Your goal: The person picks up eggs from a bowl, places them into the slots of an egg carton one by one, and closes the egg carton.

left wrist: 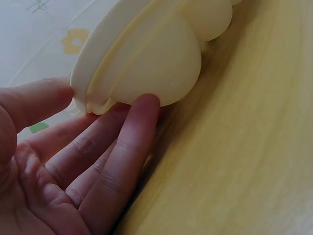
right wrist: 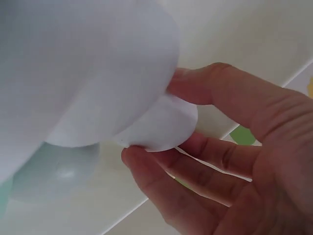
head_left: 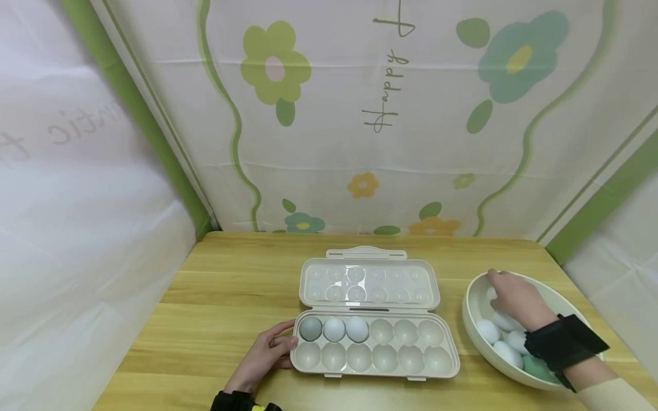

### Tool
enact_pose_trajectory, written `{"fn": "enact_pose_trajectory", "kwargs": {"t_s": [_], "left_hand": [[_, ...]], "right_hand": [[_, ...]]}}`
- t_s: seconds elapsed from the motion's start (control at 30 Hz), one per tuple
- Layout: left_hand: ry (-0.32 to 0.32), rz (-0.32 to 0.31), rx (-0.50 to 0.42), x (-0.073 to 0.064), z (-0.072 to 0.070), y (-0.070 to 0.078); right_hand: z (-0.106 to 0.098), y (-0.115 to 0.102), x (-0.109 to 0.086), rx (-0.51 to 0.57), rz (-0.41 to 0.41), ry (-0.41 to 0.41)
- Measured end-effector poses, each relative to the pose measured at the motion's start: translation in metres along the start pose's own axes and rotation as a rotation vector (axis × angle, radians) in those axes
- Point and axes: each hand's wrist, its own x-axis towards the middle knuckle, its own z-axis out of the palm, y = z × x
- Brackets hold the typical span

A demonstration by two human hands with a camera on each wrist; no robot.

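Note:
An egg carton (head_left: 374, 365) of cream plastic lies open on the table, its clear-looking lid (head_left: 367, 282) folded back. Its far row holds a grey-green egg (head_left: 311, 329) and two white eggs (head_left: 357, 329) at the left end. My left hand (head_left: 267, 349) grips the carton's left end, thumb at the rim and fingers against the underside of a cup (left wrist: 161, 63). Inside a cream bowl (head_left: 475, 337) at the right, my right hand (head_left: 521, 299) holds a white egg (right wrist: 168, 122) between thumb and fingers. Other white eggs lie close beside it in the right wrist view.
Several white eggs (head_left: 508, 354) and a green egg (head_left: 538, 368) lie in the bowl. The wooden table (head_left: 205, 319) ends at a patterned fabric backdrop (head_left: 329, 142), with fabric walls on both sides.

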Motion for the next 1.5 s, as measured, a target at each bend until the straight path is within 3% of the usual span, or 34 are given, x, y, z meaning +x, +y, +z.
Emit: {"fn": "enact_pose_trajectory", "kwargs": {"t_s": [0.33,0.77,1.23,1.5], "left_hand": [[-0.005,-0.003,-0.002,0.000,0.000,-0.001],[-0.002,-0.013,0.013,-0.001,-0.001,-0.002],[0.015,-0.013,0.016,0.000,-0.001,-0.001],[0.015,-0.009,0.011,0.001,0.000,0.000]], "right_hand": [[-0.014,-0.005,-0.006,0.058,0.052,-0.028],[-0.030,-0.027,-0.015,-0.016,-0.031,0.156],[-0.049,-0.068,-0.016,-0.052,-0.108,0.262],[-0.057,-0.104,-0.013,-0.022,-0.143,0.232]]}}
